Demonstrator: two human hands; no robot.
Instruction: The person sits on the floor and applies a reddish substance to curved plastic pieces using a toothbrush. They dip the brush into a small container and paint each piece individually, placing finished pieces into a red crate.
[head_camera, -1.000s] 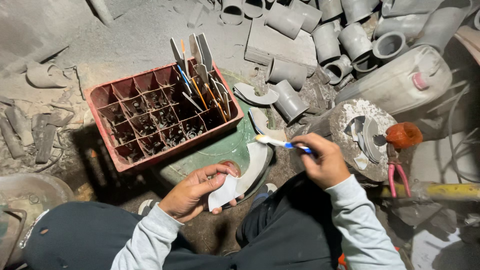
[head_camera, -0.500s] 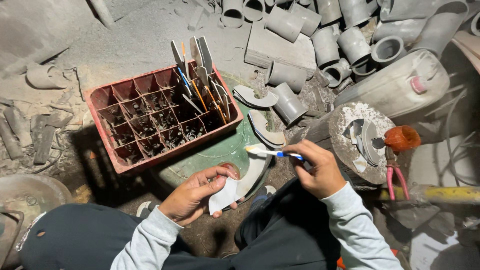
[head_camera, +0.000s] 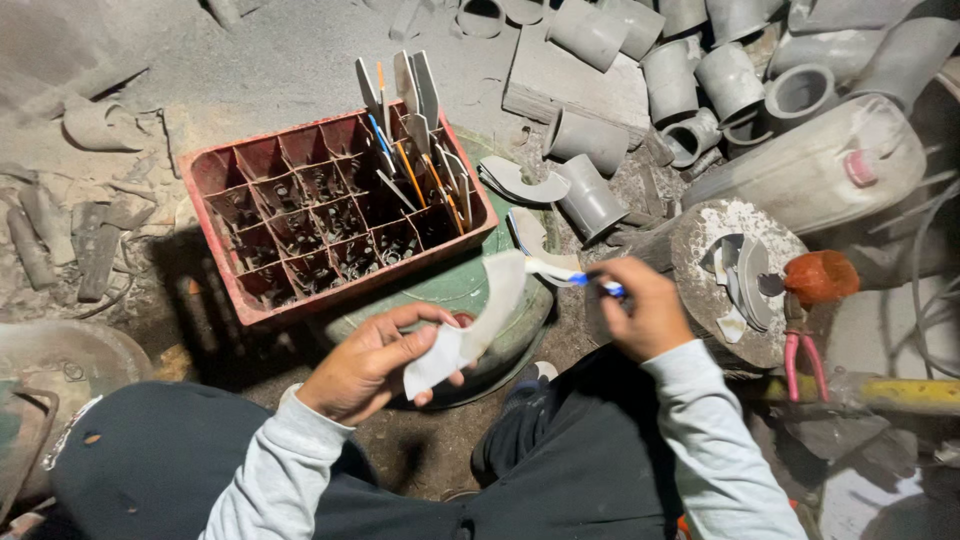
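Beside the red crate (head_camera: 300, 230), left hand (head_camera: 365, 365) pinches a curved white strip (head_camera: 470, 330).

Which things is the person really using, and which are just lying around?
In use:
- left hand holding a curved white plastic piece
- right hand holding a blue-handled tool with a white tip

Lying about:
- red plastic crate with compartments, strips and blades standing in it
- grey pipe fittings
- dusty white jerrycan
- pink-handled pliers

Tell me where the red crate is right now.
In the head view, the red crate sits upper left of the left hand, tools standing in its right-hand compartments.
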